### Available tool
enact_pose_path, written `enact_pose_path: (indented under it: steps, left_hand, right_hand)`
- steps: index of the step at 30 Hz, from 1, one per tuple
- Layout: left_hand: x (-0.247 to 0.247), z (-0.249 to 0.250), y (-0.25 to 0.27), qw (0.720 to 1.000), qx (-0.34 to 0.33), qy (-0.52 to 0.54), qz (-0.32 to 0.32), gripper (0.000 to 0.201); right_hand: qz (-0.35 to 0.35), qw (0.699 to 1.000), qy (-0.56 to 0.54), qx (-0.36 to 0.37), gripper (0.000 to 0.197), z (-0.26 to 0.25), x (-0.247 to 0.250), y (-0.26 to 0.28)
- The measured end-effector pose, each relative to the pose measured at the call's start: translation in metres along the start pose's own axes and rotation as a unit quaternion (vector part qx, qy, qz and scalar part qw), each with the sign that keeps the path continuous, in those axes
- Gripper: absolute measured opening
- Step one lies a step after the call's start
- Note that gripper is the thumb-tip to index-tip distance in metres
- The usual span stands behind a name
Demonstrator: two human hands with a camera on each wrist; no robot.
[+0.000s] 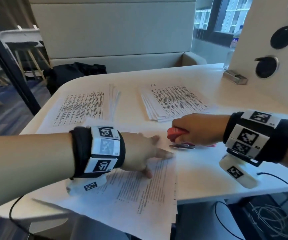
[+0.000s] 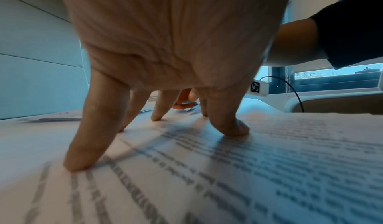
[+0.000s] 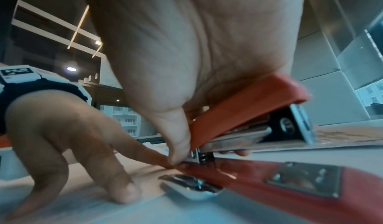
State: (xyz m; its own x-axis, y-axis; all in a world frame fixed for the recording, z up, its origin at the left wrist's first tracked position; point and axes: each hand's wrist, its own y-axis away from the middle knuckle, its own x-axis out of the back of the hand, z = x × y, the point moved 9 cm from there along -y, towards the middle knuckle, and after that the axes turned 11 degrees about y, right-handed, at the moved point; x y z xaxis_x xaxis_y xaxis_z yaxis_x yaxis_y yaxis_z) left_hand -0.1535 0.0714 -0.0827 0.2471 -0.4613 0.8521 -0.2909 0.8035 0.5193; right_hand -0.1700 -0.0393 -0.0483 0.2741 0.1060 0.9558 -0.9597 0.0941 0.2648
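- Left hand [image 1: 139, 153]: centre of the head view, palm down on the near sheets [image 1: 139, 196]. Fingers straight and spread, gripping nothing.
- Left wrist view: the fingers [image 2: 87, 137] stand on their tips on the printed page [image 2: 269, 170], pressing it flat. The text is too blurred to read.
- Right hand [image 1: 197, 129]: right of centre in the head view, fingers curled round the upper arm of the red stapler [image 1: 176, 134].
- Stapler sits just beyond the left fingertips, at the upper right corner of the near sheets. Its mouth points toward the left hand.
- Right wrist view: the stapler [image 3: 248, 109] gapes (upper arm raised in the grip, red base flat at lower right of the frame). The right thumb comes down at the mouth.
- Same view: one fingertip of the left hand [image 3: 62, 129] reaches right up to the stapler's mouth, meeting the right thumb. Another fingertip presses down just beside the metal plate at the front of the base.
- Whether the paper corner lies inside the mouth: cannot tell.
- In the left wrist view the stapler [image 2: 182, 100] shows as an orange-red sliver between the fingers.
- All of this rests on the pale table [image 1: 209, 179].
- Two more piles of printed paper lie further back: one upper centre [image 1: 174, 101], one to its left [image 1: 81, 106].
- A small metal box [image 1: 235, 77] stands at upper right.
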Motion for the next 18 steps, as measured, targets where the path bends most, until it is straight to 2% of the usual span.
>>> enact_pose_path:
  steps: [6,10,18]
  left_hand:
    - [-0.012,-0.001,0.0,0.999,0.006,-0.034,-0.033,0.068]
    - [-0.012,-0.001,0.001,0.998,0.016,-0.039,-0.041,0.068]
    - [-0.015,-0.004,0.0,0.996,0.015,-0.05,-0.074,0.07]
  right_hand:
    - [0.005,0.999,0.032,0.023,0.023,-0.011,-0.005,-0.006]
    - [0.008,1.0,0.026,0.01,0.025,-0.015,-0.007,-0.015]
    - [-0.016,0.998,0.058,0.014,0.023,-0.001,-0.002,-0.023]
